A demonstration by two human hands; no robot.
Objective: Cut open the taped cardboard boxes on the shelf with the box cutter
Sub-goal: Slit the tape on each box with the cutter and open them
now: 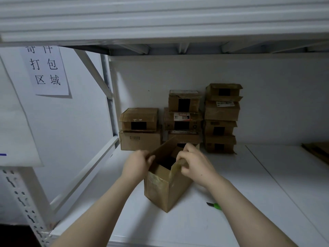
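Observation:
A brown cardboard box (163, 188) stands on the white shelf (222, 175) in front of me, its top flaps apart and its inside dark. My left hand (138, 164) grips the left flap at its edge. My right hand (194, 164) grips the right flap, which carries glossy tape. The box cutter (214, 205), green with a dark tip, lies on the shelf to the right of the box, partly hidden under my right forearm. Neither hand touches it.
Several taped cardboard boxes (183, 120) are stacked in three piles against the back wall. Flat cardboard (318, 151) lies at the shelf's far right edge. A paper sign (45, 70) hangs on the left wall. The upper shelf (160, 24) hangs low overhead.

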